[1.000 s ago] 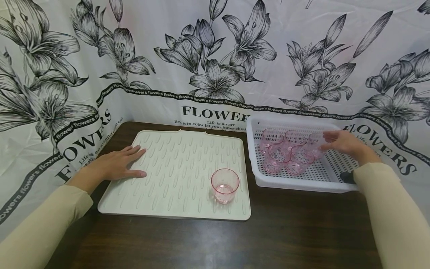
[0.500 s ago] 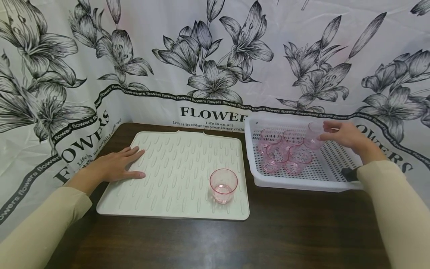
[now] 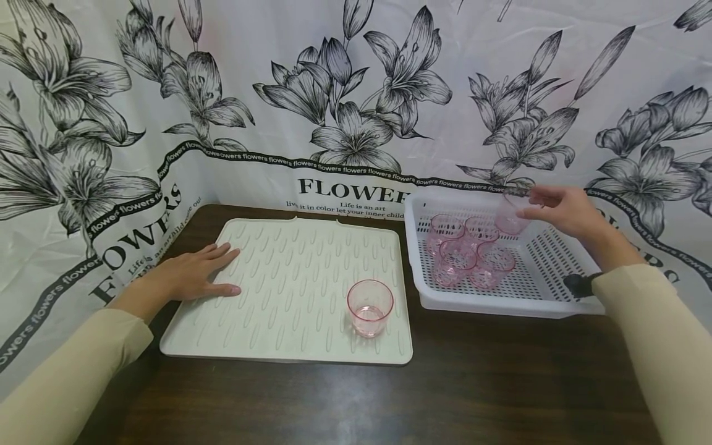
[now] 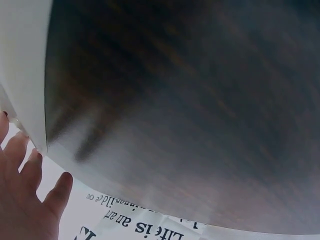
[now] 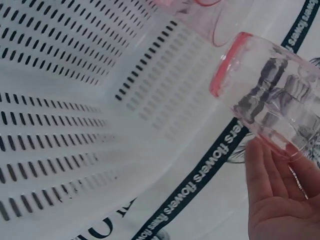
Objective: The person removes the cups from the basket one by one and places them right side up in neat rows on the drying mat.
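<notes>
My right hand grips a clear pink glass over the back of the white basket. Up close in the right wrist view, that glass lies tilted against the fingers, its thicker pink end toward the basket. Several similar pink tumblers stand grouped in the basket's left half. My left hand rests with spread fingers on the left edge of an off-white ridged mat. One pink-rimmed glass stands upright near the mat's lower right corner.
Dark wooden table lies under the mat and basket. A white curtain with black flower prints hangs directly behind both. The basket's left wall stands close beside the mat's right edge.
My right hand has lifted a glass out from the group in the basket, raising it up and slightly left. The left hand stays put on the mat.
</notes>
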Demonstrator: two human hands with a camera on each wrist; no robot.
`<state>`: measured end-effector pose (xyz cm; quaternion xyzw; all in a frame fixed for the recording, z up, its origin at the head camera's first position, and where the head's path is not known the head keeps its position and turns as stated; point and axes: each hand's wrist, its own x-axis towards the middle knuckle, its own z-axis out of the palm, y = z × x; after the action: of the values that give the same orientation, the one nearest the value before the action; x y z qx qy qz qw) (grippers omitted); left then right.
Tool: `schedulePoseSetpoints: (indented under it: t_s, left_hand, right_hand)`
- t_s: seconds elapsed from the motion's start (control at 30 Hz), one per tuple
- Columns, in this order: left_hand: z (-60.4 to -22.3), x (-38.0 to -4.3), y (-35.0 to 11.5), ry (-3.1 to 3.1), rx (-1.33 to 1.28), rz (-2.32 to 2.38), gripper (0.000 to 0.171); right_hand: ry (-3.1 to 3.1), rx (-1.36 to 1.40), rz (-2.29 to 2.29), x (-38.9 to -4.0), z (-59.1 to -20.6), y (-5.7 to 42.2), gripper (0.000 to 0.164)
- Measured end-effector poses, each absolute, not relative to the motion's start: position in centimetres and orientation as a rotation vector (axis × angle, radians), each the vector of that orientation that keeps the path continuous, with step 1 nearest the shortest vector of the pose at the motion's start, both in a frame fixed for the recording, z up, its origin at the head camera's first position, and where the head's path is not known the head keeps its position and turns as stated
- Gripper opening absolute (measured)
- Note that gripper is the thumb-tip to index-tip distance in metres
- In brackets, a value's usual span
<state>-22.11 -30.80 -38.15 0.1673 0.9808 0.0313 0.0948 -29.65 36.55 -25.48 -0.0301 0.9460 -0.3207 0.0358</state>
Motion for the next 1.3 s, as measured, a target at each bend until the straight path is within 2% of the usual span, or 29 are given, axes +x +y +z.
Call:
schedulePoseSetpoints:
  t_s: [0.5, 1.3]
  left_hand:
    - [-38.3, -22.3, -30.8, 2.904, 0.481, 0.085, 0.102]
    - [-38.6, -22.4, -30.9, 2.905, 0.461, 0.064, 0.106]
  right_hand:
    - [2.935, -0.277, -1.064, -28.7, -24.0, 31.5, 0.091]
    - [2.752, -0.804, -1.105, -28.9, -23.1, 21.0, 0.074]
